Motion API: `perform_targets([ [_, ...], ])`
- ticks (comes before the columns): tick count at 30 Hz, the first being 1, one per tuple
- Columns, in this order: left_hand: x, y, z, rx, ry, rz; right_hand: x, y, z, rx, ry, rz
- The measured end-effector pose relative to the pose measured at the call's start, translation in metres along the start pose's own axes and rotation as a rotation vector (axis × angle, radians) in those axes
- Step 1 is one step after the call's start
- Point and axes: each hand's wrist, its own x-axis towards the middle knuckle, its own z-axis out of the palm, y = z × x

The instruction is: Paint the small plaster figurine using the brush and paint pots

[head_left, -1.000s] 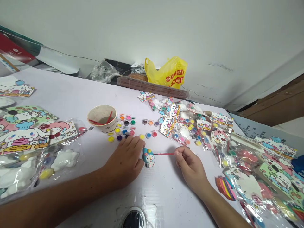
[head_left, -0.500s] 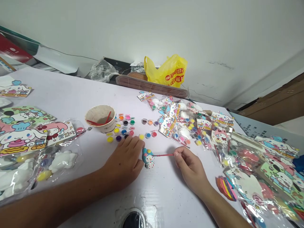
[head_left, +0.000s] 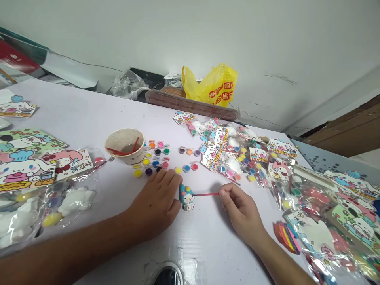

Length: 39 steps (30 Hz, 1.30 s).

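Observation:
A small painted figurine, white with a blue hood and a yellow spot, stands on the white table. My left hand is closed at its left side, thumb and fingers gripping its edge. In my right hand a thin red paintbrush is pinched near its end, with its dark tip touching the figurine's right side. Behind my left hand lie several small open paint pots in many colours. A paper cup holds murky water and red brushes.
Bagged craft kits with white figures and cartoon cards cover the right side; more kits lie at left. A yellow plastic bag sits behind the table's far edge. A round dark-centred object is at the near edge.
The camera view has shifted slightly. Both hands, the figurine and the brush keep nearly the same arrangement, with the brush tip still at the figurine's right side.

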Motion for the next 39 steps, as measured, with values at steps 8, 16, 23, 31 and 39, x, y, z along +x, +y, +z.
perform_targets([
  [8,-0.0009,-0.0011,0.0003,0.009,0.003,0.007,0.0,-0.0006,0.0004,0.009,0.002,0.0],
  [16,-0.0012,-0.0015,0.0012,-0.003,0.005,0.0,-0.0005,0.0009,0.0005,0.02,0.011,-0.023],
  [23,-0.0004,0.0002,-0.0011,0.003,-0.014,-0.006,0.0009,0.0014,0.001,0.037,0.01,-0.019],
  [31,-0.0011,-0.0002,-0.0004,0.027,-0.012,-0.02,0.0,-0.0002,0.0008,0.045,0.014,-0.016],
  [39,-0.0009,-0.0001,-0.0001,0.029,-0.005,-0.006,-0.0007,0.0011,-0.0005,0.047,-0.005,-0.025],
])
